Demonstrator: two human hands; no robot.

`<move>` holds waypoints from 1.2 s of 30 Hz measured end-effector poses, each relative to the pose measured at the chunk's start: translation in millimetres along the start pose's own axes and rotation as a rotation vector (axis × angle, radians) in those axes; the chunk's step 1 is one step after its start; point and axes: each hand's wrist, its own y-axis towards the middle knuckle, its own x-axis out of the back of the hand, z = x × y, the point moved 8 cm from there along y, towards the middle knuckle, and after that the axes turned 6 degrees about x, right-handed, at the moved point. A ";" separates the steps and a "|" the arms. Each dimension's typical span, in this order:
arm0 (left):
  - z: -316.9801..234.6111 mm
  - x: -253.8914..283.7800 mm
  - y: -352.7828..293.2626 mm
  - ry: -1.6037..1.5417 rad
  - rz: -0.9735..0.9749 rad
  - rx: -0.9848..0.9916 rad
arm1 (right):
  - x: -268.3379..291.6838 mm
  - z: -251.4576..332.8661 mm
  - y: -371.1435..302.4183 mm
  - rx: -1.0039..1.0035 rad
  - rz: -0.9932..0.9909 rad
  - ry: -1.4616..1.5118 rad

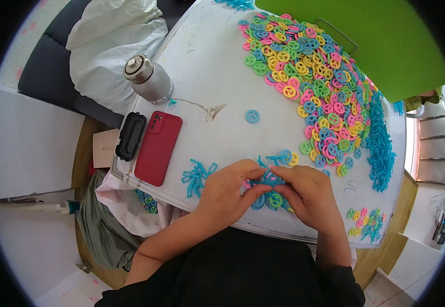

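Observation:
Near the front edge of the white table (217, 66), my left hand (227, 192) and my right hand (308, 192) meet with thumbs and fingertips pinched together. Between them is a small blue plastic wheel piece (270, 178), partly covered by the fingers. Beneath and around the hands lie loose spoked plastic wheels, among them a green wheel (275, 200) and a yellow wheel (294, 159). Left of my left hand is a small heap of blue forked plastic pieces (197, 176). A single blue wheel (252, 116) rests farther back.
A big pile of pink, yellow, green and blue wheels (317, 82) spreads back right, bordered by blue forked pieces (381, 148). More small parts (365, 223) sit at the right corner. At left are a steel flask (153, 84), red phone (159, 148) and black case (130, 136).

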 end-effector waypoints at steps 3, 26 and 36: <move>-2.6 -1.6 -3.7 0.052 -0.029 -0.036 | -7.7 -12.3 -5.2 -0.188 0.009 0.216; 51.7 73.7 -0.9 0.610 0.020 0.071 | 43.2 -46.7 -34.1 -0.352 -0.286 -0.037; 45.6 81.8 15.6 0.178 -0.003 0.119 | 28.9 -44.2 -30.5 -0.257 -0.228 0.071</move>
